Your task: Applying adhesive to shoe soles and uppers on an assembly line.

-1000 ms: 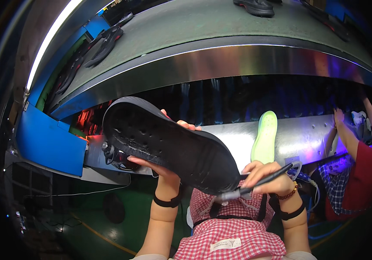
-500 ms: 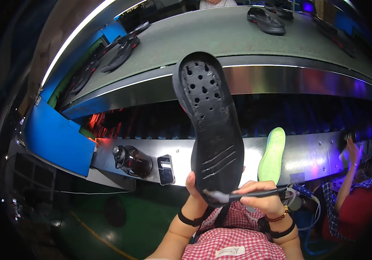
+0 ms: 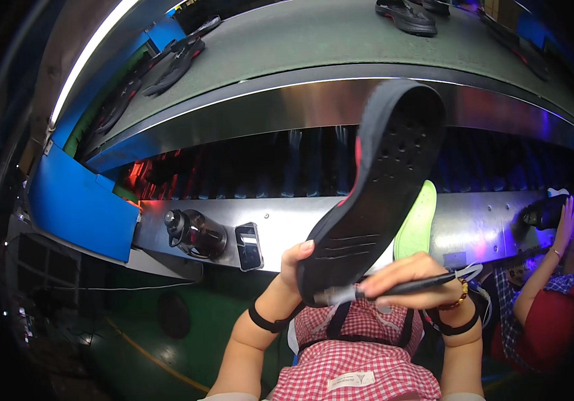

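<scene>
A black shoe sole (image 3: 362, 224) with small holes toward its far end and a red patch on its side is held up, tilted to the right. My left hand (image 3: 292, 266) grips its near left edge, thumb on the rim. My right hand (image 3: 415, 279) is closed round the black handle of a brush (image 3: 427, 283). The pale bristles lie against the inner face at the sole's near end and look blurred. A thin pale tube or cord is by the handle's far end. Behind the held sole, a bright green insole (image 3: 415, 224) lies on the metal ledge, partly covered.
A dark bottle (image 3: 201, 235) and a phone (image 3: 249, 246) stand left on the metal ledge (image 3: 280, 227). Beyond runs a green conveyor belt (image 3: 267, 50) with several black shoes (image 3: 174, 70). At right, a co-worker's hands (image 3: 566, 227) are at a dark shoe (image 3: 546, 212).
The sole has tilted to the right, its far end swinging across and its red side edge showing more. The brush stays at its near end. The co-worker's hands have come together by a dark shoe.
</scene>
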A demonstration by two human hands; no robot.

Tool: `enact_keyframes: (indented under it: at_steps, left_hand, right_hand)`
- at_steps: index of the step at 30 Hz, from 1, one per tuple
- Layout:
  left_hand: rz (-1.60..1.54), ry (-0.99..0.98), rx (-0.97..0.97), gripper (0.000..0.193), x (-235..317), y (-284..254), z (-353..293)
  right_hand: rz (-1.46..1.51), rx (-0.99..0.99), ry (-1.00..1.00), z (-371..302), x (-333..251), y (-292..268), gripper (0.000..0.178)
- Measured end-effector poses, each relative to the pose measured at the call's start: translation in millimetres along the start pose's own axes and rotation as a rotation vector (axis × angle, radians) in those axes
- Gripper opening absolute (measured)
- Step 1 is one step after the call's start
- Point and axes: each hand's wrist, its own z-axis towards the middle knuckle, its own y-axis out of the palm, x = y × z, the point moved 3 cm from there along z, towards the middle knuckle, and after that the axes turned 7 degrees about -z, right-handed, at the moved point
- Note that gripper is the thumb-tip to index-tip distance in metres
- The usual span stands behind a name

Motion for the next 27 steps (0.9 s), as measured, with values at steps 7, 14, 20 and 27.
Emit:
enact_keyframes:
  at_steps: [7,14,20,27]
  left_hand:
    - [-0.091,-0.186,0.0,0.053,1.4,-3.6,1.4]
    - [0.21,-0.421,0.207,0.053,-0.7,18.3,3.6]
    - [0.256,-0.515,0.16,0.054,0.6,15.9,0.0]
    - [0.323,-0.547,0.173,0.056,8.2,19.9,-8.4]
  right_hand:
    - [0.022,-0.172,-0.035,-11.7,2.2,3.5,0.023]
    - [-0.126,-0.226,-0.045,-13.8,-3.9,-1.9,0.024]
    - [-0.243,-0.211,0.005,-13.3,-11.1,-9.3,0.024]
    - [-0.431,-0.26,0.029,-11.8,-23.0,-23.0,0.028]
